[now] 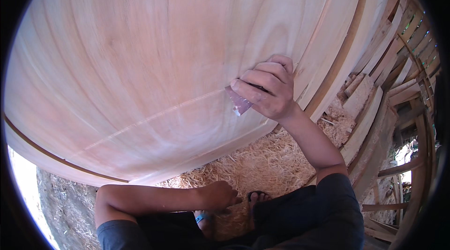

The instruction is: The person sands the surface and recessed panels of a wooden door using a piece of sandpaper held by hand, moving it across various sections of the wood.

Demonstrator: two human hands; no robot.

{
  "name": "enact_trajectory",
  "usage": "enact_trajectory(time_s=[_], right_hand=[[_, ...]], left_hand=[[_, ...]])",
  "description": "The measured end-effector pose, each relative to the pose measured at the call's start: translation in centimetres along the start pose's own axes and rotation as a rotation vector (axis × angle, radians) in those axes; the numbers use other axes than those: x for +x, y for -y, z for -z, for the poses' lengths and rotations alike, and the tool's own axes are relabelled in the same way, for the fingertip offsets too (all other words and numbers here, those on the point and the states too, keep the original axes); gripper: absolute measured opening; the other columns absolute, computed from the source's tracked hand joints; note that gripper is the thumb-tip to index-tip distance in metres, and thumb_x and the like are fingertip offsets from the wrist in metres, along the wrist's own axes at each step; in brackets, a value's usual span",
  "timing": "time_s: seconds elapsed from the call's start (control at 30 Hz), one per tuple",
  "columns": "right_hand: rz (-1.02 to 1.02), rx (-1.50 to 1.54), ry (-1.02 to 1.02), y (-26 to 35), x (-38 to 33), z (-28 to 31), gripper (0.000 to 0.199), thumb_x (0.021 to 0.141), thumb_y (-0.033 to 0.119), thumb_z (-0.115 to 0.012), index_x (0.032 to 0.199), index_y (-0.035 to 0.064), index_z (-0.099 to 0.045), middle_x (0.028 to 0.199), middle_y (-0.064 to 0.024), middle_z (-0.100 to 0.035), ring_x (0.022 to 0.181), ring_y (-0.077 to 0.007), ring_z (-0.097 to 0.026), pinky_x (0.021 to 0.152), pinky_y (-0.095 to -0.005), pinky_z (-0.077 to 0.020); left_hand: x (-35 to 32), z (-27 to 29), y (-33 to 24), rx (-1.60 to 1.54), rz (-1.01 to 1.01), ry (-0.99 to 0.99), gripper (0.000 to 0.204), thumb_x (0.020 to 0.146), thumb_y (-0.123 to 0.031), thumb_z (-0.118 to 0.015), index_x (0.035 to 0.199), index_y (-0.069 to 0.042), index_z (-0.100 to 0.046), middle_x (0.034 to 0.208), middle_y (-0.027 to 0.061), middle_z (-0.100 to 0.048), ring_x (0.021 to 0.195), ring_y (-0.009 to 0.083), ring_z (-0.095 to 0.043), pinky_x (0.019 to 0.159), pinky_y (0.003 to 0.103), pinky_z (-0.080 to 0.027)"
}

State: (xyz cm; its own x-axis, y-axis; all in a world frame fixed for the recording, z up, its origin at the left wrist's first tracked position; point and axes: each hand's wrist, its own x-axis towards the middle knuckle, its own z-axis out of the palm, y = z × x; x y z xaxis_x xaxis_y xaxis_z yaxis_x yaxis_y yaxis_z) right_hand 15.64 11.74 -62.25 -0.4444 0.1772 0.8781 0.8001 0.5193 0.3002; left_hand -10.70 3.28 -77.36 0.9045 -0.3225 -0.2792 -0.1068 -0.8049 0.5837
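My right hand is closed on a folded piece of brownish-purple sandpaper and rests against a large pale wooden panel. One corner of the sandpaper sticks out below my fingers, with pale specks on it. The panel has a smooth, curved-looking face with visible grain, and a light seam line runs across its lower part. My left hand hangs in front of my body, below the panel's lower edge. Its fingers are loosely bent and somewhat apart, and no object shows in it.
Wood shavings cover the ground around my sandalled feet. To the right lie long boards and wooden scraps, beside a slatted wooden structure. A dark strip runs along the panel's lower left edge.
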Motion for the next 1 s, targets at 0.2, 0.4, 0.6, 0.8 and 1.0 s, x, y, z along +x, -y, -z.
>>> enact_trajectory(time_s=[0.2, 0.4, 0.6, 0.8, 1.0], right_hand=[[0.003, 0.022, -0.049, -0.9, -0.4, 0.1, 0.030, 0.075, 0.022, -0.089, 0.103, 0.0235, -0.079, 0.105, 0.0066, -0.072, 0.095, -0.0159, -0.067, 0.087, -0.0360, -0.0493], [0.082, 0.104, 0.076, 0.9, 2.5, -0.5, 0.037, 0.072, 0.018, -0.095, 0.106, 0.0209, -0.081, 0.105, 0.0052, -0.073, 0.093, -0.0175, -0.068, 0.082, -0.0357, -0.0506], [-0.001, 0.113, 0.016, 0.8, 1.4, -0.3, 0.039, 0.071, 0.017, -0.095, 0.106, 0.0194, -0.080, 0.102, 0.0045, -0.073, 0.093, -0.0183, -0.069, 0.082, -0.0365, -0.0514], [0.070, 0.157, 0.047, 2.7, 3.5, -1.8, 0.032, 0.074, 0.015, -0.083, 0.106, 0.0175, -0.081, 0.106, 0.0032, -0.074, 0.096, -0.0192, -0.069, 0.083, -0.0351, -0.0514], [0.067, 0.263, 0.074, 6.7, 7.2, -3.7, 0.039, 0.068, 0.011, -0.090, 0.106, 0.0141, -0.081, 0.100, -0.0003, -0.073, 0.089, -0.0218, -0.068, 0.079, -0.0365, -0.0522]], left_hand=[[-1.0, 0.2, -0.5, 0.036, -0.029, -0.042, 0.067, 0.088, -0.039, -0.083, 0.144, -0.007, -0.065, 0.115, 0.0155, -0.073, 0.107, 0.0366, -0.072, 0.096, 0.049, -0.055], [-0.4, -1.0, -0.7, 0.013, -0.043, -0.004, 0.066, 0.089, -0.038, -0.082, 0.144, -0.008, -0.065, 0.117, 0.0151, -0.073, 0.106, 0.0352, -0.072, 0.096, 0.048, -0.055], [0.2, 0.2, -1.5, 0.079, -0.045, -0.048, 0.063, 0.089, -0.040, -0.082, 0.141, -0.007, -0.067, 0.114, 0.0157, -0.073, 0.103, 0.0342, -0.072, 0.095, 0.047, -0.055], [0.9, -1.4, -2.0, 0.082, -0.119, -0.032, 0.062, 0.090, -0.041, -0.080, 0.134, 0.000, -0.066, 0.109, 0.0165, -0.074, 0.103, 0.0353, -0.072, 0.091, 0.048, -0.055], [1.3, 0.0, -3.1, 0.220, -0.094, -0.120, 0.054, 0.096, -0.033, -0.072, 0.133, 0.007, -0.064, 0.107, 0.0166, -0.075, 0.104, 0.0345, -0.074, 0.088, 0.049, -0.057]])
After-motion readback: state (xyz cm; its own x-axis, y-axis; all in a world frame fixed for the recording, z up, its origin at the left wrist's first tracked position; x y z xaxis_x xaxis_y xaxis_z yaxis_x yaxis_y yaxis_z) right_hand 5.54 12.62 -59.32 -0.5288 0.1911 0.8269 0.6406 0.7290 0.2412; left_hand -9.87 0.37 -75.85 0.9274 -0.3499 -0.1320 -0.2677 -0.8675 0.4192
